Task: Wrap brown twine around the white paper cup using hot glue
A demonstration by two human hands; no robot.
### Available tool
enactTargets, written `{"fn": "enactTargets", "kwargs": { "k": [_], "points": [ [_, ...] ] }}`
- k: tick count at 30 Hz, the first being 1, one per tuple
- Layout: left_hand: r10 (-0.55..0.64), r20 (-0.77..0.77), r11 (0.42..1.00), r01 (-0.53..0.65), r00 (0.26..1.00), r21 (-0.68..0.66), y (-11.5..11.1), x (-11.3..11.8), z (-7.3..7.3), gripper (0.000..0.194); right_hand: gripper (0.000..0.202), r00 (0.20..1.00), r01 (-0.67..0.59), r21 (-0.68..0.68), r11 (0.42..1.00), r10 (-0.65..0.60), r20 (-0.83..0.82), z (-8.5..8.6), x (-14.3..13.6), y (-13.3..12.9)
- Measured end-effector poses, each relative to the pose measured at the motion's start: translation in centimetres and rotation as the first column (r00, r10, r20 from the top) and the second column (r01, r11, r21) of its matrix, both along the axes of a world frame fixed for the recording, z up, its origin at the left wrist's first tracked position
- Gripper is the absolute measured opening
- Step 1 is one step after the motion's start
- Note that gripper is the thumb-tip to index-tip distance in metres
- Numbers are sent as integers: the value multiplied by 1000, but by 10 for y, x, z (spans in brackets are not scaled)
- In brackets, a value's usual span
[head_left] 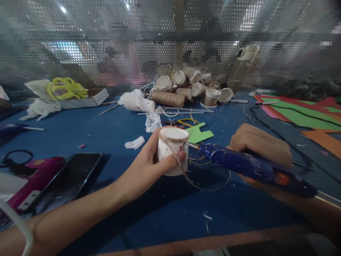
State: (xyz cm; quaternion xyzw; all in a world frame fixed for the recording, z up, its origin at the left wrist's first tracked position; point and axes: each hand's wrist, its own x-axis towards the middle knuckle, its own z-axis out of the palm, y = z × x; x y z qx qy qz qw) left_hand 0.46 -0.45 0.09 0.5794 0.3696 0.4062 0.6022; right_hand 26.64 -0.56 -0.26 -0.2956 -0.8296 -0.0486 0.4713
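A white paper cup [173,156] stands upright in the grip of my left hand [157,156], thumb in front and fingers behind. Brown twine [181,164] is wound around the cup just under its rim, and a loose length runs down the front and curls off to the right. My right hand [258,145] is closed around a blue glue gun [239,161]. The gun's metal nozzle points left and meets the cup's right side near the twine. A glue stick pokes out of the gun's rear end.
Twine-wrapped cups [198,89], a twine roll [167,99] and stacked white cups [138,104] lie at the back. Green paper [199,133] and scissors [186,122] are behind the cup. A phone [71,177] lies left, coloured sheets [306,113] and a black cable [277,133] right.
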Motion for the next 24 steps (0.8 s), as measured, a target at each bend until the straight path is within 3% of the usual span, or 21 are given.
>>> {"fn": "enactTargets", "kwargs": {
  "k": [5,24],
  "points": [
    [23,-11,999,-23,1000,34,1,-4,-3,42,26,997,50,-89,995,-44,61,5,2,-4],
    [-43,39,997,46,998,-69,2,-6,-7,40,30,1000,7,-58,998,-6,18,0,1,-3]
  ]
}}
